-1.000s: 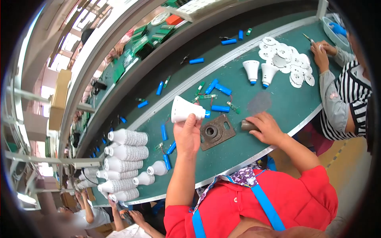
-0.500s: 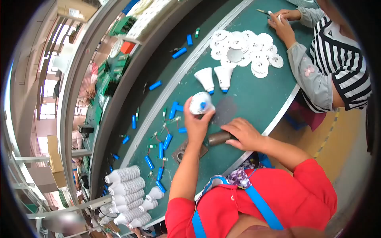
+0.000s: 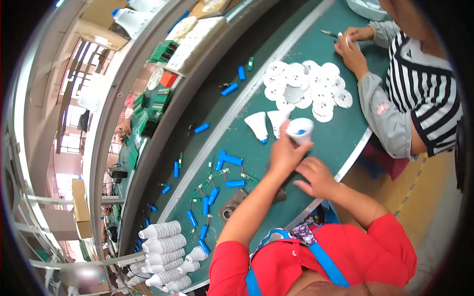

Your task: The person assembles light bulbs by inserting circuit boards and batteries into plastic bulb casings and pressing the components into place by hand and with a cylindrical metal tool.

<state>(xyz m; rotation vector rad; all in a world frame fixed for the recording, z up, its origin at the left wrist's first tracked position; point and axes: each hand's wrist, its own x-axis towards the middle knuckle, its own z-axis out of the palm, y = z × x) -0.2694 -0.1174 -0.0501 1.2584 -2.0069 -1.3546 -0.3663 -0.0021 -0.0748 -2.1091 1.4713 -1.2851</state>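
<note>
My left hand (image 3: pixel 285 157) grips a white bulb housing (image 3: pixel 302 134), its open end toward me and something blue inside. Just beside it, my right hand (image 3: pixel 318 178) is open with its fingers stretched out, holding nothing. Partly hidden behind my left forearm, a brown metal cylinder (image 3: pixel 280 195) lies near a metal block with a round hole (image 3: pixel 231 206). Two more white bulb housings lie beyond my hands, one (image 3: pixel 256 125) in plain sight and another (image 3: pixel 275 121) partly covered by my left hand. Blue batteries with wires and green circuit boards (image 3: pixel 213 196) are scattered to the left.
White round discs (image 3: pixel 323 91) are heaped farther up the green table (image 3: pixel 328 143). Stacked white housings (image 3: pixel 165 246) stand at lower left. A dark conveyor belt (image 3: pixel 197 140) carries blue batteries. At upper right, a co-worker's hands (image 3: pixel 353 52) hold a small white thing.
My left hand has moved right with the bulb housing, toward the other housings. My right hand has come off the brown cylinder and shifted slightly right. The camera view has shifted a little.
</note>
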